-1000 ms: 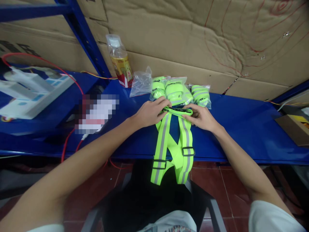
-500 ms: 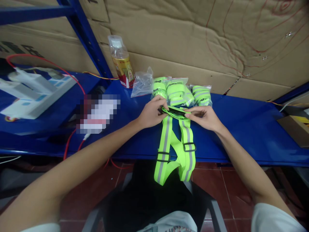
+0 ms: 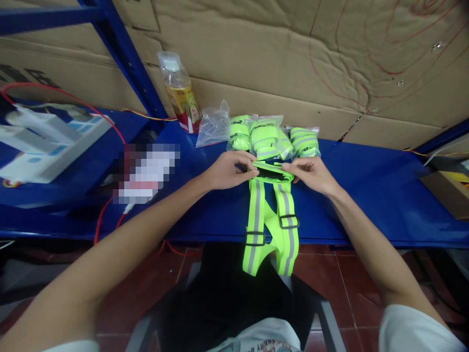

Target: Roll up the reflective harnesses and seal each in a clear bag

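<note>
A neon-green reflective strap vest [image 3: 271, 220] with grey stripes and black buckles lies over the front edge of the blue shelf [image 3: 366, 195], its lower loops hanging off. My left hand [image 3: 229, 170] pinches the left end of its folded top band. My right hand [image 3: 311, 173] grips the right end of the same band. Just behind my hands lie three clear bags of rolled green vests [image 3: 271, 137].
A plastic bottle [image 3: 179, 93] stands at the back by a blue shelf post [image 3: 124, 54], with an empty clear bag [image 3: 212, 126] beside it. White boxes [image 3: 47, 137] and a red cable [image 3: 110, 210] lie at left. Cardboard lines the back wall; a box [image 3: 447, 190] sits at right.
Both hands have folded the vest's top band over and drawn the vest a little farther onto the shelf, so its hanging loops have risen and shifted slightly right.
</note>
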`<state>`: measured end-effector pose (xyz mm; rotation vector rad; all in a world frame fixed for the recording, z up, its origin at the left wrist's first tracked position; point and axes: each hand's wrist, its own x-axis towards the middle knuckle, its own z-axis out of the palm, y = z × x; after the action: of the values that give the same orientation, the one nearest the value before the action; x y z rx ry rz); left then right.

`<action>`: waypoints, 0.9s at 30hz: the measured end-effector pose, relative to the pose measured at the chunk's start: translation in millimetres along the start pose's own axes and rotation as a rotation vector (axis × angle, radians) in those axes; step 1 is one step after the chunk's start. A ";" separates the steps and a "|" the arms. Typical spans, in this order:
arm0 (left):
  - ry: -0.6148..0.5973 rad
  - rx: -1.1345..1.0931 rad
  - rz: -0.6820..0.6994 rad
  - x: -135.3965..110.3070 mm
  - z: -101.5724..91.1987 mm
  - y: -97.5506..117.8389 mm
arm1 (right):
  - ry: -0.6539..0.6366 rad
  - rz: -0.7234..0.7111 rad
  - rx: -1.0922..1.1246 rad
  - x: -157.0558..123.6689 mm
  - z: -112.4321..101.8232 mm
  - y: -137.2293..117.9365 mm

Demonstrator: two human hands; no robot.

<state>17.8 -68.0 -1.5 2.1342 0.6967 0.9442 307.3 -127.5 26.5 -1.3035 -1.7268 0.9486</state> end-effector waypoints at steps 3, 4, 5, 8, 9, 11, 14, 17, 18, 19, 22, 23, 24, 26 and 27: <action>0.017 0.058 0.023 -2.1 3.8 2.4 | 0.021 0.104 0.023 1.3 -4.2 3.4; 0.021 0.090 0.040 -3.2 5.3 3.3 | 0.030 0.142 0.013 1.5 -5.8 4.5; 0.027 0.125 0.066 -4.2 6.8 4.1 | 0.040 0.178 -0.018 1.7 -7.6 5.4; 0.049 0.202 0.146 -6.5 10.5 6.4 | 0.016 0.199 -0.196 1.5 -12.5 5.4; 0.056 0.204 0.149 -6.7 11.5 6.9 | -0.018 0.175 -0.251 1.2 -13.7 4.4; 0.079 0.158 0.102 -6.6 13.1 7.5 | -0.096 0.097 -0.300 0.4 -14.6 1.3; 0.129 -0.007 -0.031 -5.5 15.0 7.2 | -0.146 -0.010 -0.284 -1.1 -13.2 -3.6; 0.143 -0.116 -0.119 -4.3 15.9 5.4 | -0.151 -0.028 -0.239 -2.2 -10.8 -6.0; 0.135 -0.125 -0.134 -4.0 15.9 4.6 | -0.158 -0.024 -0.217 -2.5 -10.3 -6.2; 0.124 -0.123 -0.150 -3.8 15.8 3.9 | -0.171 -0.021 -0.194 -2.6 -10.0 -6.3; 0.079 -0.093 -0.228 -3.7 14.5 3.1 | -0.227 -0.029 -0.155 -2.7 -10.4 -7.5; 0.063 -0.092 -0.255 -3.8 13.8 3.4 | -0.241 -0.037 -0.158 -2.8 -10.7 -8.2; 0.048 -0.101 -0.275 -4.0 13.1 4.1 | -0.247 -0.048 -0.166 -2.8 -10.9 -9.0; 0.022 -0.146 -0.282 -4.5 11.6 6.1 | -0.232 -0.071 -0.189 -3.0 -10.8 -9.6; 0.006 -0.174 -0.272 -4.7 10.9 7.2 | -0.221 -0.079 -0.193 -3.1 -10.5 -9.1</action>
<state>25.0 -79.8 -3.4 1.8312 0.8510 0.8317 313.6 -131.1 38.7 -1.2790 -2.0679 0.9273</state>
